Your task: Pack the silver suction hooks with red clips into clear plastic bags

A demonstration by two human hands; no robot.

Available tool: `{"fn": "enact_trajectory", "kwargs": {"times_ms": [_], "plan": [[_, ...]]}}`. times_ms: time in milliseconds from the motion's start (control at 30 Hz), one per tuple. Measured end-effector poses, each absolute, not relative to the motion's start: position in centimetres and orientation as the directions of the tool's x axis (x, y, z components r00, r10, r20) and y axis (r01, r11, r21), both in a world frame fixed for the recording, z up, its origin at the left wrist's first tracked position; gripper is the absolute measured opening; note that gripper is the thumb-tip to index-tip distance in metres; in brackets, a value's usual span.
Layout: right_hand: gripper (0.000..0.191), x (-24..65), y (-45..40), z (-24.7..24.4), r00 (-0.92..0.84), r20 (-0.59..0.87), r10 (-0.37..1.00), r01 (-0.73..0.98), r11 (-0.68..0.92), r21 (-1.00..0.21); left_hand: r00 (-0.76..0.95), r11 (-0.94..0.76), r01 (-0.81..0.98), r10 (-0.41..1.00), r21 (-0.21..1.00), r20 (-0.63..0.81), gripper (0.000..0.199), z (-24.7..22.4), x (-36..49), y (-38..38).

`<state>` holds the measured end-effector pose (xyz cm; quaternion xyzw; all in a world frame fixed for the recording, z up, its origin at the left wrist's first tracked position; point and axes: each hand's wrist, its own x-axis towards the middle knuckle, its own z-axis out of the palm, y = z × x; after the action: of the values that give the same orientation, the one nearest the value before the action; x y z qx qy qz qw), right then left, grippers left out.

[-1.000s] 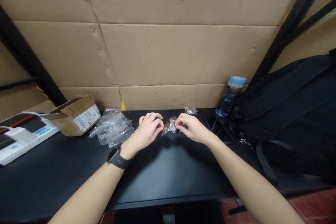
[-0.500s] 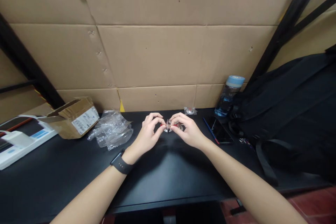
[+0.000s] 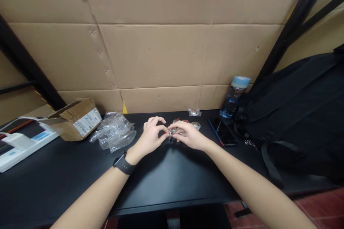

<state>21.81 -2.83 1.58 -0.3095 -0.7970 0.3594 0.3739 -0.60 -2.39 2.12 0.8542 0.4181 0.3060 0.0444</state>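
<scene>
Beginning at the near side, bare forearms reach over the black table (image 3: pixel 172 182), a dark wristwatch (image 3: pixel 124 162) on the left wrist. Left hand (image 3: pixel 152 136) and right hand (image 3: pixel 191 136) are together at mid-table, thumbs and fingers clamped on one small clear disc (image 3: pixel 170 136) with a red part at the left fingertips; exact finger contacts are too small to tell. The disc stands nearly edge-on, its faces turned left and right, its long axis running upright in view. Compared with the preceding frame, the right fingers reach farther left over the disc, and more of the loose discs (image 3: pixel 196 125), with red parts, shows just beyond the right hand. To the right lie a black phone (image 3: pixel 227 133) and, alongside its left edge, a blue-and-red stick (image 3: pixel 215 131); to the left, crumpled clear bags (image 3: pixel 114 134) and a white power strip (image 3: pixel 29 146). Farther left sits an open cardboard box (image 3: pixel 77 120). At the far side, a bagged disc (image 3: pixel 194 112) lies near the cardboard wall (image 3: pixel 158 57), with a blue-capped bottle (image 3: pixel 234 96) standing right of it, beside a black backpack (image 3: pixel 298 114).
</scene>
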Motion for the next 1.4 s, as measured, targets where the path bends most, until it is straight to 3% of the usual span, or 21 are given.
{"fn": "enact_trajectory", "kwargs": {"times_ms": [167, 300, 400, 500, 633, 800, 1000, 1133, 1267, 1400], "plan": [[0.024, 21.9, -2.6, 1.4, -0.613, 0.412, 0.674, 0.366, 0.704, -0.608, 0.486, -0.604, 0.699, 0.794, 0.382, 0.366, 0.007, 0.8, -0.8, -1.5], [0.023, 21.8, -2.3, 1.2, -0.632, 0.440, 0.637, 0.377, 0.750, -0.544, 0.466, -0.543, 0.687, 0.839, 0.483, 0.280, 0.007, -0.1, -1.1, -0.5], [0.023, 21.9, -2.1, 1.0, -0.635, 0.467, 0.615, 0.374, 0.774, -0.512, 0.473, -0.544, 0.677, 0.838, 0.495, 0.274, 0.008, -0.3, -1.0, -0.3], [0.021, 22.0, -2.1, 1.0, -0.638, 0.499, 0.587, 0.361, 0.800, -0.480, 0.474, -0.554, 0.713, 0.833, 0.431, 0.286, 0.012, 0.4, -1.0, -0.7], [0.020, 21.8, -2.3, 1.1, -0.642, 0.506, 0.576, 0.372, 0.811, -0.451, 0.479, -0.580, 0.774, 0.799, 0.255, 0.364, 0.013, 3.1, -3.6, -0.7], [0.020, 21.5, -2.6, 1.0, -0.648, 0.499, 0.576, 0.368, 0.810, -0.457, 0.268, -0.333, 0.929, 0.906, 0.160, 0.326, 0.017, 6.0, -10.7, 0.8], [0.025, 21.4, -2.6, 0.9, -0.673, 0.480, 0.563, 0.344, 0.813, -0.470, 0.062, -0.093, 0.980, 0.982, 0.173, 0.178, 0.036, 5.4, -14.3, 1.8], [0.035, 21.3, -2.6, 0.8, -0.684, 0.472, 0.557, 0.344, 0.816, -0.464, -0.032, 0.015, 0.991, 0.991, 0.135, 0.130, 0.028, 4.7, -13.7, 1.9], [0.041, 21.2, -2.4, 0.3, -0.670, 0.479, 0.567, 0.377, 0.816, -0.438, -0.090, 0.073, 0.990, 0.985, 0.119, 0.146, 0.017, 4.6, -13.6, 1.9], [0.039, 21.0, -2.3, -0.3, -0.662, 0.501, 0.557, 0.391, 0.827, -0.404, -0.128, 0.101, 0.987, 0.967, 0.127, 0.220, 0.019, 4.9, -13.7, 1.7]]}}
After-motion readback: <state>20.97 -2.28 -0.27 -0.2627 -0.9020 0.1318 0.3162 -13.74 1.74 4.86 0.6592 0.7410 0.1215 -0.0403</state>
